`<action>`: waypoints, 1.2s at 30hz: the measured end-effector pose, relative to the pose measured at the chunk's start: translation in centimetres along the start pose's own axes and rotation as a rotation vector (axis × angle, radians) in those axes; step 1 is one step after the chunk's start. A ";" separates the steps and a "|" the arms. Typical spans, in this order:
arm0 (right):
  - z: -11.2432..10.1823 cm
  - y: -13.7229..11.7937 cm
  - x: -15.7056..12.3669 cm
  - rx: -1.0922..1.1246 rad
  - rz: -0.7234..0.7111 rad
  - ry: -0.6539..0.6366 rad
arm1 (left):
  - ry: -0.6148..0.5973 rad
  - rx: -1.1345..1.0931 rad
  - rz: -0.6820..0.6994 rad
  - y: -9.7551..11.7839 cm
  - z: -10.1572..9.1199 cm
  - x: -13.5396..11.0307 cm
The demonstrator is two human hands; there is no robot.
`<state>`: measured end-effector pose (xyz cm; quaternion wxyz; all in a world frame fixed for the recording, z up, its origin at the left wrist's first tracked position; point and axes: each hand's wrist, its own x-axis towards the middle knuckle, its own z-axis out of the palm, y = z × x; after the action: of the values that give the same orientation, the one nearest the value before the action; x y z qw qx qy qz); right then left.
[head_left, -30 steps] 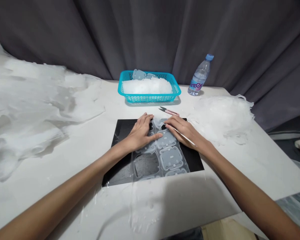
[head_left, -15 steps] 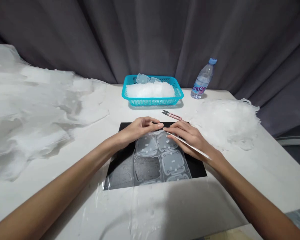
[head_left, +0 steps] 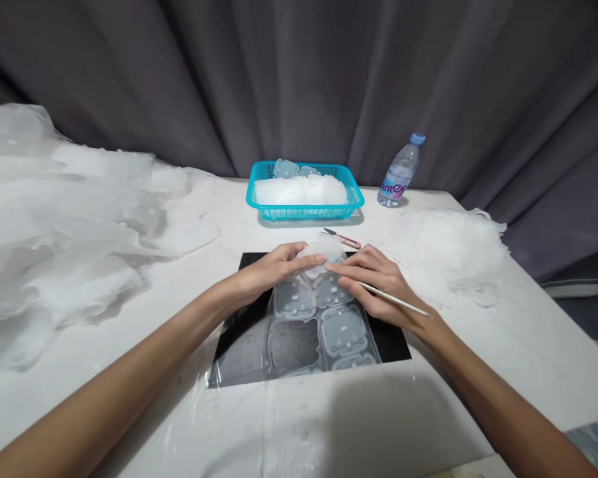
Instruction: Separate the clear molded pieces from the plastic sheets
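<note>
My left hand is closed on the far end of a translucent plastic sheet, with the thumb on top. A cloudy white part of the sheet stands up between my two hands. My right hand grips a thin white stick slanting back over the palm, and its fingertips reach the sheet beside my left thumb. Molded rounded-square pieces fill the sheet, apart from one cut-out opening. Beneath it lies a black board. The stick's tip is hidden by my fingers.
Pink-handled thread snips lie just beyond the board. Behind them stands a blue basket of translucent pieces, with a water bottle to its right. Stacked translucent sheets cover the left side; a pile of scraps sits right.
The far end of the sheet now rises, cloudy white, between my hands. My right fingers have shifted on the stick, and the whole view has tilted slightly upward.
</note>
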<state>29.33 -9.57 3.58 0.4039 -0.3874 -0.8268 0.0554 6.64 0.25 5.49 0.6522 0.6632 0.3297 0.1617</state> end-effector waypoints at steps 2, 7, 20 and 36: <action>-0.2 0.1 -0.1 0.034 0.061 0.031 | -0.021 -0.077 0.013 0.1 0.1 0.1; 0.3 0.6 -0.1 0.017 0.304 0.265 | -0.041 -0.130 0.008 0.3 0.2 0.1; 1.4 1.0 -0.1 0.369 0.556 0.003 | -0.024 -0.071 0.116 0.0 -0.3 0.4; 2.9 -0.9 -0.5 0.348 0.466 0.123 | -0.075 0.123 0.166 1.6 -0.2 -0.6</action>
<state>26.90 -9.91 1.64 0.4901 -0.4944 -0.6677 0.2638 6.45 0.17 7.21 0.6067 0.7325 0.2581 0.1697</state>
